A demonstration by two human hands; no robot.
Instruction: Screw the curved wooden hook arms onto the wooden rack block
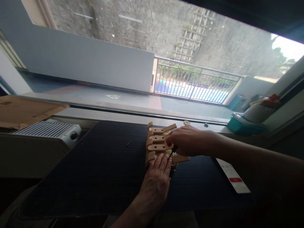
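At six o'clock on the wooden hook rack [159,147], near the far side of the black worktop [106,186], the left hand [158,178] is laid with fingers extended, pressed over the wood rather than wrapped round it. A phone [234,177] is set at four o'clock. By the right hand [188,141], at three o'clock, a screwdriver [175,148] is gripped in curled fingers, its shaft slanted beside the left fingertips. Should the tip slip, those fingers could be jabbed; should the pressure be eased, the rack could be twisted. The loose screw [128,143] at nine o'clock could be lost through a nudge. Beyond, between two and three o'clock, a teal bin [245,127] is placed; its contents cannot be made out.
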